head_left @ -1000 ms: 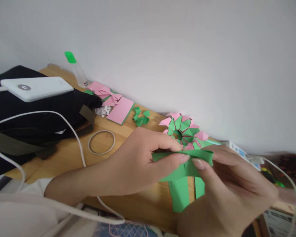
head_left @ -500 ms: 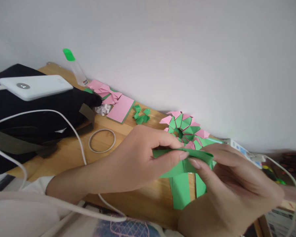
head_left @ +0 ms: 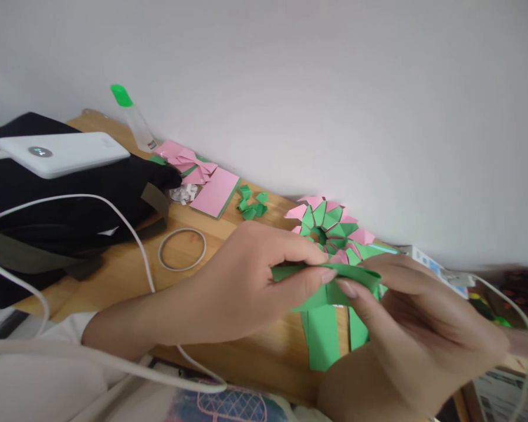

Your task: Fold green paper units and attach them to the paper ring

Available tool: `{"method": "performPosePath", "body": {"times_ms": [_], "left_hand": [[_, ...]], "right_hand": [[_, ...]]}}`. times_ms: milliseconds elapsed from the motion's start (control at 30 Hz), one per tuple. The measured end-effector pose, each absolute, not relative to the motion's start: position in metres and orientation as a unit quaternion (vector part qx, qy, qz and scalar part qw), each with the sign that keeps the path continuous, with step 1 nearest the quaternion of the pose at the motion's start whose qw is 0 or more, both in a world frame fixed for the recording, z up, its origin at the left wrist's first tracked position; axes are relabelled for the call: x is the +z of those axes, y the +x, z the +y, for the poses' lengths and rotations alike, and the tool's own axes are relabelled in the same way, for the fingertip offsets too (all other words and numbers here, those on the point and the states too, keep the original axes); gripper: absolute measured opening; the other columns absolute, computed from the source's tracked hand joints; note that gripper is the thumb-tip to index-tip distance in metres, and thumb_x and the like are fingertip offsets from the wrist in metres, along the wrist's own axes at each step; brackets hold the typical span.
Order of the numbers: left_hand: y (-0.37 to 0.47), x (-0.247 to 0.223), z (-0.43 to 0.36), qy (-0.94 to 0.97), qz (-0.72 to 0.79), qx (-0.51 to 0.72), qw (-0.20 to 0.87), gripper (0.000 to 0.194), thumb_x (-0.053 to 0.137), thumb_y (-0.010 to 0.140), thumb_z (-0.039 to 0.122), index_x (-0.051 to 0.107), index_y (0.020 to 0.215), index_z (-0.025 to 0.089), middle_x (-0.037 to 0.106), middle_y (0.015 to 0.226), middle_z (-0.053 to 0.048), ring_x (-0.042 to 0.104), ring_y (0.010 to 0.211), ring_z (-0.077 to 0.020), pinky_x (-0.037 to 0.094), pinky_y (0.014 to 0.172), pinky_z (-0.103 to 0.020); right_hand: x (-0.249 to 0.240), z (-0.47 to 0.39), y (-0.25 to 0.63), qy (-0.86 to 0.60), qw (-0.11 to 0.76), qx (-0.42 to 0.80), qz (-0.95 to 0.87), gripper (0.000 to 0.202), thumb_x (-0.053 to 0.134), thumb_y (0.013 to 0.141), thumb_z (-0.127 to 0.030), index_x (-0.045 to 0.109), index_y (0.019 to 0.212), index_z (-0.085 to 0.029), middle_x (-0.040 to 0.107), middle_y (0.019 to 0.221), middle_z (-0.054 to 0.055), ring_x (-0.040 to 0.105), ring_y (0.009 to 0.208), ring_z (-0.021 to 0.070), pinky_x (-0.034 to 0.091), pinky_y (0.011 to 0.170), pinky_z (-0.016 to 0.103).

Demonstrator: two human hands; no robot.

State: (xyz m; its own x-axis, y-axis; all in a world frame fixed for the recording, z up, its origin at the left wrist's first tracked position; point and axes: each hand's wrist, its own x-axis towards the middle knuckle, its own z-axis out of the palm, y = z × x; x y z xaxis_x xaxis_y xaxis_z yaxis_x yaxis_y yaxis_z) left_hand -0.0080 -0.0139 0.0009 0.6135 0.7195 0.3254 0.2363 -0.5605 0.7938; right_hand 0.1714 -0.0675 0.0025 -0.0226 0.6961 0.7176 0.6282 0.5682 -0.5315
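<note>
Between my two hands is a folded green paper [head_left: 317,298], held just above the table. My left hand [head_left: 268,275] pinches its left part between thumb and forefinger. On its right end, the thumb and fingers of my right hand [head_left: 405,310] are closed too, and the thumb tips almost meet. Behind the paper lies a ring of folded pink and green paper pieces [head_left: 330,220], its near side partly hidden by my hands. Beneath them, green paper strips [head_left: 323,340] rest on the wood.
On the wooden table [head_left: 229,234] are small green folded pieces [head_left: 250,205], a pink paper stack [head_left: 215,192] and a thin hoop [head_left: 182,249]. A glue bottle [head_left: 134,120] stands at the wall. Left, a white power bank [head_left: 66,153] sits on a black bag [head_left: 70,217]; white cables [head_left: 132,231] cross the front.
Both hands keep their pinch on the green paper in almost the same place. Its lower flap looks slightly raised on the left; otherwise the view shifts only a little.
</note>
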Motion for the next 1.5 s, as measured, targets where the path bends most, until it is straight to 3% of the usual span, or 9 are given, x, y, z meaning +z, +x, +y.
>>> {"method": "performPosePath", "body": {"times_ms": [200, 433, 633, 867, 1167, 1367, 1500], "left_hand": [[-0.009, -0.001, -0.014, 0.811, 0.272, 0.365, 0.366, 0.029, 0.052, 0.094, 0.020, 0.062, 0.067, 0.015, 0.053, 0.059, 0.005, 0.043, 0.055, -0.0067, 0.033, 0.053, -0.020], [-0.009, 0.000, -0.014, 0.819, 0.246, 0.365, 0.369, 0.031, 0.053, 0.094, 0.020, 0.063, 0.065, 0.016, 0.051, 0.057, 0.005, 0.041, 0.053, -0.0065, 0.034, 0.053, -0.020], [-0.010, -0.001, -0.013, 0.827, 0.216, 0.367, 0.367, 0.033, 0.053, 0.094, 0.019, 0.060, 0.062, 0.016, 0.052, 0.057, 0.004, 0.040, 0.052, -0.0063, 0.033, 0.049, -0.019], [-0.009, 0.001, -0.014, 0.831, 0.212, 0.366, 0.362, 0.031, 0.053, 0.094, 0.016, 0.060, 0.063, 0.015, 0.046, 0.057, 0.005, 0.037, 0.053, -0.0066, 0.035, 0.054, -0.020], [-0.009, 0.002, -0.013, 0.834, 0.225, 0.354, 0.359, 0.029, 0.052, 0.094, 0.017, 0.064, 0.068, 0.015, 0.050, 0.057, 0.005, 0.040, 0.054, -0.0072, 0.035, 0.057, -0.021], [-0.008, -0.003, -0.012, 0.836, 0.264, 0.330, 0.351, 0.017, 0.057, 0.092, 0.020, 0.068, 0.080, 0.018, 0.064, 0.065, 0.005, 0.052, 0.061, -0.0083, 0.035, 0.059, -0.020], [-0.007, -0.005, -0.012, 0.847, 0.253, 0.333, 0.328, 0.026, 0.056, 0.092, 0.019, 0.061, 0.066, 0.017, 0.054, 0.055, 0.006, 0.045, 0.053, -0.0074, 0.031, 0.053, -0.021]], "right_hand": [[0.001, -0.069, 0.170, -0.470, 0.532, 0.050, -0.703, 0.031, 0.075, 0.068, 0.004, 0.070, 0.085, -0.021, 0.063, 0.068, -0.005, 0.058, 0.063, 0.0123, 0.046, 0.056, 0.028], [0.001, -0.071, 0.166, -0.489, 0.555, 0.182, -0.648, 0.021, 0.071, 0.077, -0.005, 0.073, 0.087, -0.023, 0.068, 0.073, -0.001, 0.063, 0.074, 0.0174, 0.049, 0.063, 0.033], [0.000, -0.069, 0.172, -0.451, 0.578, 0.245, -0.635, 0.015, 0.069, 0.081, -0.009, 0.073, 0.086, -0.022, 0.066, 0.069, -0.001, 0.061, 0.072, 0.0149, 0.049, 0.062, 0.029], [-0.001, -0.069, 0.176, -0.441, 0.612, 0.241, -0.610, 0.012, 0.070, 0.081, -0.009, 0.074, 0.084, -0.020, 0.066, 0.070, -0.001, 0.061, 0.070, 0.0138, 0.048, 0.060, 0.028], [0.000, -0.068, 0.174, -0.450, 0.613, 0.227, -0.608, 0.015, 0.072, 0.079, -0.008, 0.074, 0.084, -0.022, 0.067, 0.069, -0.001, 0.060, 0.067, 0.0137, 0.047, 0.058, 0.028], [0.005, -0.069, 0.173, -0.488, 0.548, 0.180, -0.655, 0.020, 0.073, 0.076, -0.005, 0.074, 0.082, -0.024, 0.069, 0.069, -0.001, 0.063, 0.065, 0.0148, 0.050, 0.057, 0.029], [0.005, -0.070, 0.172, -0.475, 0.514, 0.192, -0.688, 0.022, 0.070, 0.076, -0.003, 0.072, 0.085, -0.024, 0.070, 0.073, -0.001, 0.066, 0.072, 0.0159, 0.053, 0.062, 0.030]]}}
